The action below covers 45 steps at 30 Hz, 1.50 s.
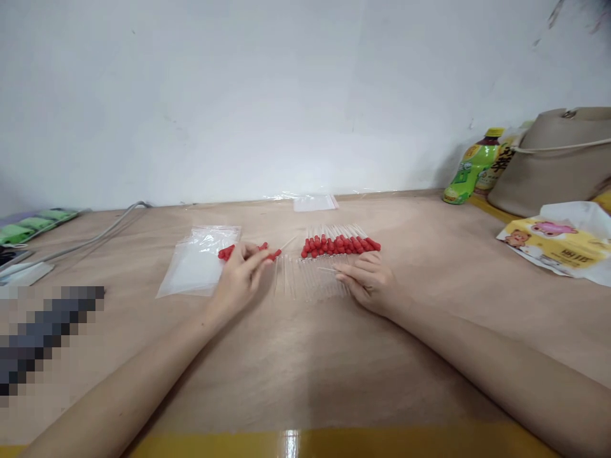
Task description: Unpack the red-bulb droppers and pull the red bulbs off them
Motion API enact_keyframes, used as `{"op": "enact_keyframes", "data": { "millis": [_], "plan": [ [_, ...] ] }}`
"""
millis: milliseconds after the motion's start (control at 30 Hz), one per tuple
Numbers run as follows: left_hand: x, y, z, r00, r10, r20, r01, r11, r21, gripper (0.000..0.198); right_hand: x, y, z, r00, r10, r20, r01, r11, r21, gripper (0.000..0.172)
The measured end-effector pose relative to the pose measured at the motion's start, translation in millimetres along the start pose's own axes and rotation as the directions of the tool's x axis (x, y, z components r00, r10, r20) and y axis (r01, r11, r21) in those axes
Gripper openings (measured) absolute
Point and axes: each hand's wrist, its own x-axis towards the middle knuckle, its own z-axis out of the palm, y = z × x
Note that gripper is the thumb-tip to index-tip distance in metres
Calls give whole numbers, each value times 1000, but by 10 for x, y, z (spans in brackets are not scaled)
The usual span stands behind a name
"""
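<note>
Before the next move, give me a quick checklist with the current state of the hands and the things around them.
1. Left hand has a red-tipped stick: ok.
2. Right hand has a thin clear piece: ok.
3. Row of red-tipped sticks uncovered: ok, mostly visible.
4. Right hand apart from the row of clear pieces: not ok, overlaps it in view.
5. Bags empty: cannot tell.
6. Bottle away from hands: ok.
</note>
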Motion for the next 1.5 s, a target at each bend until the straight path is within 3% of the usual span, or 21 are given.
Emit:
{"op": "enact_keyframes", "data": {
  "millis": [100,267,400,567,667,767,867,933,1033,1167,1333,1400,1500],
  "plan": [
    [102,-194,-89,992,-124,-34,126,990,60,28,15,3,26,995,89,41,-84,991,-109,21],
    [150,-443,-126,973,-231,17,226,962,157,28,38,-29,79,988,141,63,-129,979,-158,26],
    [137,-510,-105,965,-257,48,237,936,262,15,56,-37,113,987,157,31,-149,973,-178,20],
    [122,-532,-118,966,-244,91,193,906,377,19,77,-54,178,987,151,54,-136,966,-221,17],
    [109,-472,-111,981,-193,14,175,913,369,22,89,-66,225,985,155,79,-129,957,-260,18],
    [84,-262,-77,996,-88,-27,92,955,282,20,98,-87,244,981,159,109,-124,953,-275,19],
    [50,60,-31,991,16,135,-34,991,128,21,112,-131,233,972,179,150,-134,955,-266,19],
    [25,255,12,969,54,243,-73,995,69,34,126,-174,223,962,201,187,-149,954,-260,18],
    [-12,408,106,948,58,312,-75,996,43,58,153,-248,215,944,237,231,-177,951,-255,18],
    [-38,377,201,924,62,378,-74,997,19,58,194,-335,193,907,287,307,-224,948,-225,23],
    [13,262,99,879,91,468,-79,996,-46,46,234,-375,139,872,315,376,-288,949,-126,37],
    [69,200,50,894,57,445,-53,998,-22,44,236,-370,127,867,316,386,-316,946,-65,33],
    [199,62,55,939,-68,336,19,989,146,35,213,-344,139,865,343,366,-377,926,23,22]
  ]
}}
